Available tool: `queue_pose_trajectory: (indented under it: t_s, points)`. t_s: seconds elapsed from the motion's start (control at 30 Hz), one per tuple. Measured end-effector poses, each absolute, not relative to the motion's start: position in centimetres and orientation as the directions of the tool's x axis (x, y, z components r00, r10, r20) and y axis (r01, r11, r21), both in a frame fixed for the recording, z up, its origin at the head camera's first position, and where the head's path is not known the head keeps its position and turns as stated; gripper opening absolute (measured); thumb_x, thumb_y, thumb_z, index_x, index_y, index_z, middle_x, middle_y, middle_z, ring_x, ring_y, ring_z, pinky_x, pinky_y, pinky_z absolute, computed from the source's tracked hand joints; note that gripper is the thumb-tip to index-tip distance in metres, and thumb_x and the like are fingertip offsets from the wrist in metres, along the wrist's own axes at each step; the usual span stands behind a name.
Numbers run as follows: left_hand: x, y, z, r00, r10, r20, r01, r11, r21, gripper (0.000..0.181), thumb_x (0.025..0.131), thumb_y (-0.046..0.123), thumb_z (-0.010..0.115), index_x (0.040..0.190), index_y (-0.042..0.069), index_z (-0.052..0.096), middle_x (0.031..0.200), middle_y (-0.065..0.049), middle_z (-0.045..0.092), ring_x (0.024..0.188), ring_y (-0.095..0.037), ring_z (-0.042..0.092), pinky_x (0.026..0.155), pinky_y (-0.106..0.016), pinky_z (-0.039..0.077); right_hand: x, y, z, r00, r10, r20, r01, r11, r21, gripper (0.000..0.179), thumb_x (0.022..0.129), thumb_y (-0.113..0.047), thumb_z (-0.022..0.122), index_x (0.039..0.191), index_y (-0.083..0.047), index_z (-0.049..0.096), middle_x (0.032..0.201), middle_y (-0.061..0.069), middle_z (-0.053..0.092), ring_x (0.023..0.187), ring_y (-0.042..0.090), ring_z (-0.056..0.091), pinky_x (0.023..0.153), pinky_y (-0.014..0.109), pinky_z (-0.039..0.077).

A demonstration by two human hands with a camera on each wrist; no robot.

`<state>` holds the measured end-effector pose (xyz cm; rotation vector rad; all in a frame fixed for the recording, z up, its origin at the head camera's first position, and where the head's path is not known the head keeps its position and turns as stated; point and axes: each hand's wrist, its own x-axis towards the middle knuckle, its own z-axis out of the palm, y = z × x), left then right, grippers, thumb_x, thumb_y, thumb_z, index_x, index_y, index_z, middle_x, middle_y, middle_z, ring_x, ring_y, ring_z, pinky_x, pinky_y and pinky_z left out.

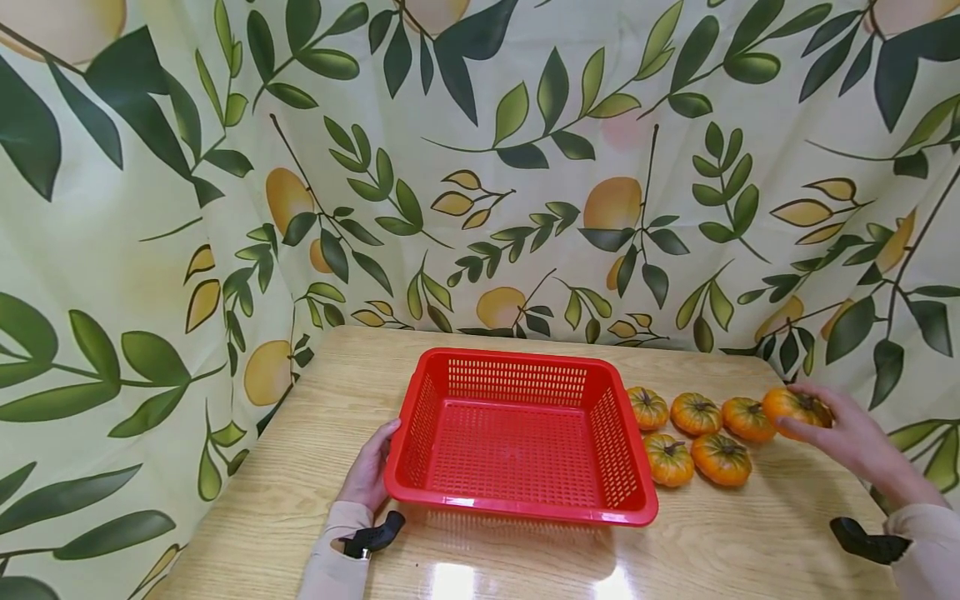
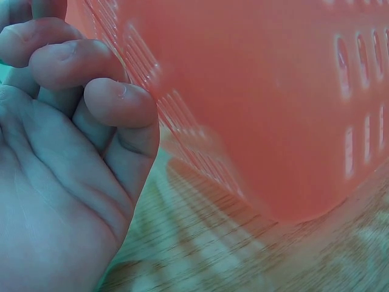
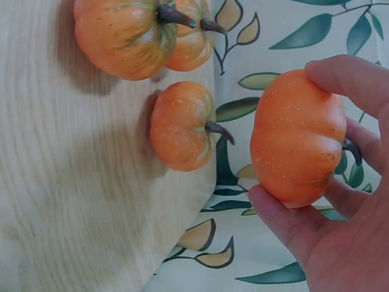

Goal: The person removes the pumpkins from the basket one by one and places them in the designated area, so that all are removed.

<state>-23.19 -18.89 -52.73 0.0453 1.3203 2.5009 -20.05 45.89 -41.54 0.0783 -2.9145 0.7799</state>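
A red plastic basket with slotted walls stands on the wooden table, and nothing lies inside it. At its left side, my left hand holds the rim; in the left wrist view bent fingers meet the basket's outer wall. Over on the far right, my right hand grips a small orange pumpkin between thumb and fingers. The right wrist view shows this pumpkin off the table, its dark stem toward the palm. Several more pumpkins sit in two rows beside the basket's right wall.
The light wooden table meets a hanging cloth printed with leaves and fruit at the back and both sides. Black straps circle the wrists. Light reflects off the table's front part.
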Motion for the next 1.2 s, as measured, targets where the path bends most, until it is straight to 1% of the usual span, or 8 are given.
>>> queue_pose_trajectory:
  t_s: [0.07,0.1,0.3,0.33,0.43,0.63,0.83,1.2]
  points:
    - [-23.2,-18.9,-52.8,-0.951,0.286,-0.12,-0.26,-0.524,0.811,0.024,0.106,0.038,0.048,0.106,0.025,0.068,0.101,0.009,0.073,0.095,-0.006,0.069,0.088,-0.024,0.058,-19.9,46.0,-41.8,-0.994,-0.007,0.107,-0.06,0.862,-0.504,0.069,0.099,-0.03,0.065,0.145,0.013,0.037,0.14,0.047,0.034,0.117,0.059,0.037,0.087,0.057,0.041]
    - [-23.2,-18.9,-52.8,-0.95,0.285,-0.124,-0.263,-0.524,0.81,0.024,0.105,0.038,0.048,0.106,0.025,0.068,0.101,0.009,0.073,0.095,-0.006,0.069,0.088,-0.024,0.058,-19.9,46.1,-41.9,-0.995,0.001,0.096,-0.047,0.865,-0.499,0.07,0.099,-0.031,0.065,0.145,0.013,0.036,0.14,0.047,0.035,0.117,0.059,0.037,0.086,0.06,0.04]
    - [-23.1,-18.9,-52.9,-0.951,0.283,-0.128,-0.264,-0.519,0.813,0.025,0.106,0.038,0.047,0.106,0.025,0.068,0.102,0.009,0.074,0.096,-0.006,0.069,0.088,-0.024,0.058,-19.7,46.5,-42.7,-0.999,0.028,0.026,0.011,0.863,-0.505,0.076,0.1,-0.038,0.062,0.147,0.012,0.032,0.141,0.049,0.033,0.12,0.062,0.036,0.089,0.067,0.039]
    - [-23.1,-18.9,-52.9,-0.951,0.283,-0.126,-0.262,-0.519,0.813,0.025,0.106,0.038,0.047,0.106,0.025,0.068,0.102,0.009,0.074,0.096,-0.006,0.069,0.088,-0.024,0.058,-19.6,46.5,-42.9,-0.999,0.028,0.016,0.016,0.858,-0.514,0.076,0.101,-0.039,0.061,0.148,0.012,0.03,0.142,0.05,0.03,0.122,0.065,0.033,0.09,0.073,0.036]
    - [-23.1,-18.9,-53.0,-0.95,0.287,-0.124,-0.264,-0.521,0.812,0.026,0.106,0.037,0.046,0.105,0.025,0.069,0.101,0.009,0.074,0.095,-0.006,0.069,0.087,-0.024,0.058,-19.4,46.5,-43.4,-0.999,0.036,0.012,0.024,0.851,-0.525,0.077,0.1,-0.038,0.062,0.149,0.012,0.03,0.145,0.051,0.025,0.125,0.068,0.029,0.093,0.077,0.032]
    - [-23.1,-18.9,-53.0,-0.952,0.277,-0.13,-0.262,-0.519,0.813,0.025,0.106,0.038,0.047,0.104,0.026,0.069,0.1,0.009,0.074,0.095,-0.006,0.069,0.087,-0.025,0.058,-19.3,46.6,-44.3,-1.0,0.021,0.006,0.014,0.843,-0.538,0.073,0.101,-0.034,0.061,0.147,0.014,0.031,0.141,0.051,0.03,0.122,0.065,0.034,0.093,0.075,0.033]
    - [-23.1,-18.8,-52.9,-0.955,0.27,-0.125,-0.254,-0.52,0.816,0.024,0.106,0.037,0.047,0.106,0.025,0.067,0.102,0.008,0.073,0.096,-0.007,0.068,0.088,-0.025,0.058,-19.4,46.8,-44.9,-1.0,0.012,-0.014,0.018,0.834,-0.552,0.075,0.101,-0.035,0.062,0.146,0.015,0.031,0.144,0.052,0.025,0.126,0.069,0.028,0.095,0.078,0.03]
    - [-23.2,-18.8,-52.7,-0.956,0.25,-0.153,-0.265,-0.514,0.816,0.022,0.105,0.038,0.048,0.108,0.025,0.066,0.103,0.009,0.072,0.096,-0.007,0.068,0.088,-0.024,0.058,-18.9,46.7,-46.4,-1.0,0.009,0.02,-0.004,0.834,-0.552,0.069,0.1,-0.031,0.064,0.144,0.015,0.035,0.144,0.051,0.03,0.125,0.07,0.029,0.095,0.077,0.03]
